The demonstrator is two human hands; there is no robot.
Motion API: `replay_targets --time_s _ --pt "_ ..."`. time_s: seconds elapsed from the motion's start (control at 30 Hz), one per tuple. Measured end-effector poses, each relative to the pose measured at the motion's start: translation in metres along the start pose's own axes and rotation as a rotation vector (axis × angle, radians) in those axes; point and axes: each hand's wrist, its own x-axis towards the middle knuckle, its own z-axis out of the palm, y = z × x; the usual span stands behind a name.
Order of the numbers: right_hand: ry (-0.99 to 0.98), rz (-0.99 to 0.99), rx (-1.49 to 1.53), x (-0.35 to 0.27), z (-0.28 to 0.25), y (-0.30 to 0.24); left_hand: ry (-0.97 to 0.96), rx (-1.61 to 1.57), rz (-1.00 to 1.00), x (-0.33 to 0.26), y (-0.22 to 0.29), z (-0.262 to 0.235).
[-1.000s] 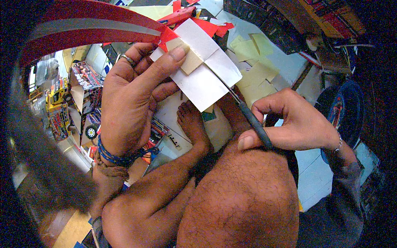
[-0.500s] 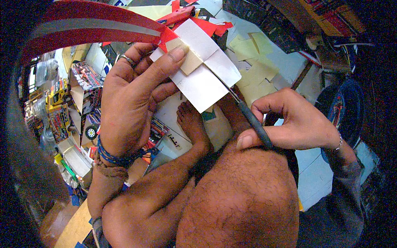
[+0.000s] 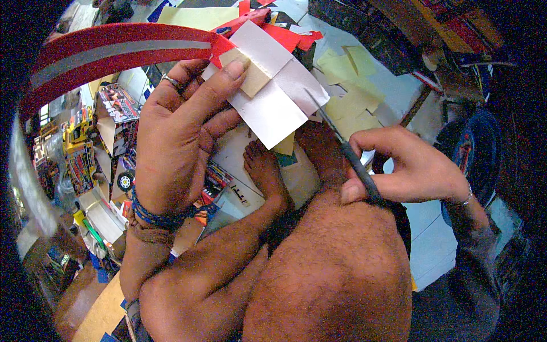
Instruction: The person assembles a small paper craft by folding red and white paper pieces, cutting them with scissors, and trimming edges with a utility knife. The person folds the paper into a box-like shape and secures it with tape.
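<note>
My left hand pinches a white paper piece between thumb and fingers. A small beige square lies on the paper under my thumb. A red and grey-white striped strip runs from the paper's red end off to the left. To the right, my right hand is closed around the dark handle of a pair of scissors. The blades point up and left, at the paper's right part. A slit parts the paper into two flaps on that side.
Pale yellow paper sheets and red scraps lie on the floor beyond my hands. Printed boxes and a small wheel crowd the left. A dark blue round thing stands at right. My bare knees and feet are below.
The scissors have drawn back slightly to the right, out of the slit. The paper's two flaps now stand apart. My left hand, paper and striped strip have shifted a little left.
</note>
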Motion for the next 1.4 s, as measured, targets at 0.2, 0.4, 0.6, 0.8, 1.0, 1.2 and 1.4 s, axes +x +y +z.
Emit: replay_targets --time_s 0.2,0.4,0.6,0.8,1.0,1.2,1.4 --pt "0.289 -0.122 0.394 0.008 -0.005 0.013 0.069 0.060 -0.024 -0.002 -0.001 0.003" --pt "0.512 -0.376 0.720 0.036 -0.002 -0.007 0.050 0.056 -0.052 -0.006 0.001 0.013" --pt "0.440 -0.339 0.799 0.051 0.012 -0.030 -0.019 0.013 -0.067 -0.006 0.002 0.007" --pt "0.508 -0.348 0.678 0.052 0.014 -0.032 -0.017 0.022 -0.054 -0.007 0.000 0.004" --pt "0.557 -0.382 0.619 0.053 0.017 -0.027 -0.013 0.024 -0.066 -0.008 -0.001 0.005" --pt "0.562 -0.437 0.629 0.055 0.019 -0.025 -0.014 0.016 -0.077 -0.007 -0.002 0.004" --pt "0.586 -0.406 0.613 0.055 0.019 -0.023 -0.022 0.001 -0.095 -0.006 -0.001 0.004"
